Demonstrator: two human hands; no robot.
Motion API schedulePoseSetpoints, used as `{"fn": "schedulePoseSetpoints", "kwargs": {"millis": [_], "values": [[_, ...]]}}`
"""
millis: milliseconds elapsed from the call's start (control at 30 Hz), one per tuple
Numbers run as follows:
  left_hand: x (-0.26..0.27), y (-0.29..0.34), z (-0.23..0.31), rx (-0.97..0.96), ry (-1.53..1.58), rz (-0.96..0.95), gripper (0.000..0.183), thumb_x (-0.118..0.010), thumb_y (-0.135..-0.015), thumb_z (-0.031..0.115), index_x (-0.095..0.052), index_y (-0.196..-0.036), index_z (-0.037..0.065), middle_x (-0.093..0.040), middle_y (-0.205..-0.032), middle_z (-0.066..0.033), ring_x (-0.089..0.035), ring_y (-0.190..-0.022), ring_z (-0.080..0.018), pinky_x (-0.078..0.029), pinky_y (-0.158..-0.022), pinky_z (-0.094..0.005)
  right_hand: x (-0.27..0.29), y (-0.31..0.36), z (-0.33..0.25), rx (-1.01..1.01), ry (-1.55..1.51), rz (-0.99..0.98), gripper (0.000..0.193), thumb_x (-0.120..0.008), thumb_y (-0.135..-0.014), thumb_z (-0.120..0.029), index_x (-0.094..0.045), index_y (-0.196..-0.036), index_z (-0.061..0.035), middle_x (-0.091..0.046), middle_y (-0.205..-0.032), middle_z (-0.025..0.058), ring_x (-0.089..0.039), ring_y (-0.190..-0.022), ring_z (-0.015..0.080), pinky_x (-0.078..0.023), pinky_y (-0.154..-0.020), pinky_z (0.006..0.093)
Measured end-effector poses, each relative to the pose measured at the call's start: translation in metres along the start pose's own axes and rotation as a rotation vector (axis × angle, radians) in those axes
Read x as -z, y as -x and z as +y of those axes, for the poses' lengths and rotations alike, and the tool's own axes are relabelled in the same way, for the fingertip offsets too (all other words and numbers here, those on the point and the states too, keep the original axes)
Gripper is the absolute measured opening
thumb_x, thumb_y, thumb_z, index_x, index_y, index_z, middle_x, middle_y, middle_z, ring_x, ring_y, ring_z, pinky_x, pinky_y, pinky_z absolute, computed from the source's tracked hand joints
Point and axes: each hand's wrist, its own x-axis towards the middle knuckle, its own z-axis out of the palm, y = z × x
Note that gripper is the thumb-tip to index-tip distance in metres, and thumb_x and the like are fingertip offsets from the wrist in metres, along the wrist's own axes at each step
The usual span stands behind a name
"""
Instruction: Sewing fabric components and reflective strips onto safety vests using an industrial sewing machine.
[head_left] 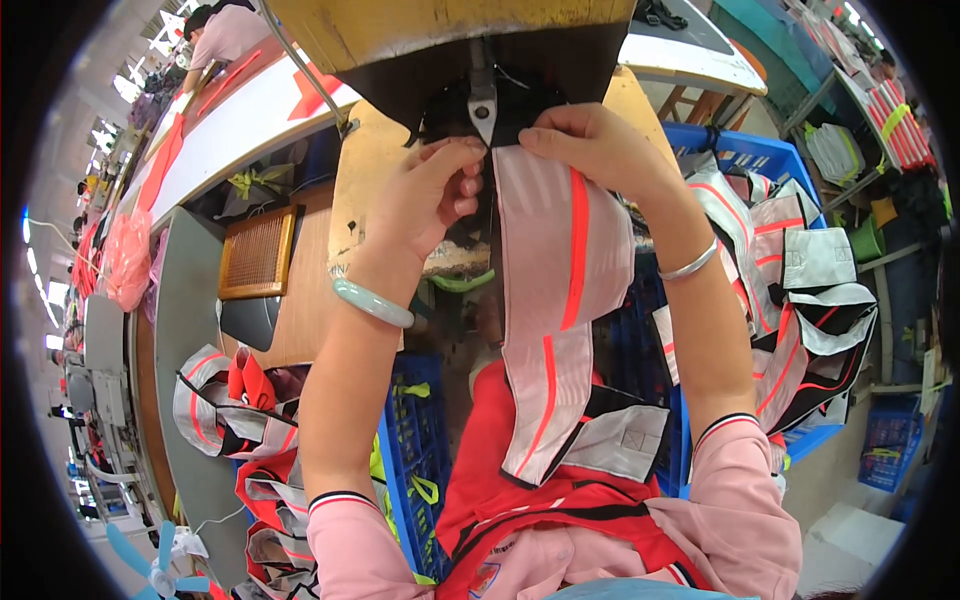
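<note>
A grey fabric piece (540, 250) with an orange-red stripe and black edging hangs from the sewing machine (482, 105) down over my lap. At its upper edge my right hand (600, 150) is closed, thumb and forefinger pinching the black top band. My left hand (437, 190) is closed too, its fingertips pinched at the piece's upper left corner, right by the machine's pointed metal part. The other fingers of that hand curl inward. What lies exactly between the left fingertips is mostly hidden. The piece's lower end, with a pale square patch (620, 440), rests on red cloth.
A blue crate (745, 150) full of similar striped pieces stands at my right. More pieces (240, 405) are heaped at the left, near a wooden-framed beaded pad (257, 252). Another blue crate (415, 460) is beside my lap. A person (225, 40) leans over a long table at the far left.
</note>
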Motion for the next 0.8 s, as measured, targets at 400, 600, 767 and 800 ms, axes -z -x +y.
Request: {"fn": "schedulePoseSetpoints", "kwargs": {"millis": [400, 600, 767, 800], "values": [[-0.012, 0.013, -0.001, -0.100, 0.022, 0.098, 0.010, -0.061, -0.085, 0.011, -0.057, -0.092, 0.005, -0.046, -0.070, 0.0024, -0.044, -0.059, -0.0071, -0.031, -0.047, -0.0207, -0.009, 0.007, -0.003, 0.022, -0.147, 0.076, 0.030, -0.061, -0.087, -0.027, -0.063, -0.086, 0.0023, -0.053, -0.064, -0.0013, -0.045, -0.061, 0.0067, -0.038, -0.055, 0.0243], [0.011, 0.041, -0.026, -0.150, 0.054, 0.218, 0.013, -0.059, -0.088, 0.015, -0.057, -0.096, 0.004, -0.047, -0.071, 0.0018, -0.043, -0.059, -0.0066, -0.033, -0.049, -0.0212, -0.004, 0.046, -0.014, 0.042, -0.098, 0.008, 0.026, -0.060, -0.088, -0.023, -0.062, -0.087, 0.0031, -0.053, -0.066, -0.0010, -0.046, -0.064, 0.0065, -0.039, -0.057, 0.0246], [0.082, 0.119, -0.086, -0.075, -0.212, 0.406, 0.019, -0.055, -0.094, 0.021, -0.058, -0.089, 0.003, -0.051, -0.071, 0.0006, -0.046, -0.061, -0.0078, -0.039, -0.056, -0.0223, 0.050, 0.168, -0.008, 0.094, -0.238, 0.245, 0.013, -0.063, -0.085, -0.006, -0.063, -0.098, -0.0018, -0.061, -0.085, -0.0003, -0.055, -0.075, 0.0073, -0.044, -0.066, 0.0200], [0.101, 0.139, -0.102, -0.021, -0.231, 0.533, 0.019, -0.056, -0.093, 0.021, -0.058, -0.086, 0.004, -0.052, -0.071, 0.0006, -0.047, -0.062, -0.0082, -0.040, -0.057, -0.0225, 0.081, 0.201, -0.005, 0.109, -0.263, 0.387, 0.018, -0.061, -0.088, -0.008, -0.063, -0.105, -0.0035, -0.062, -0.093, 0.0011, -0.058, -0.084, 0.0094, -0.046, -0.073, 0.0216]]}}
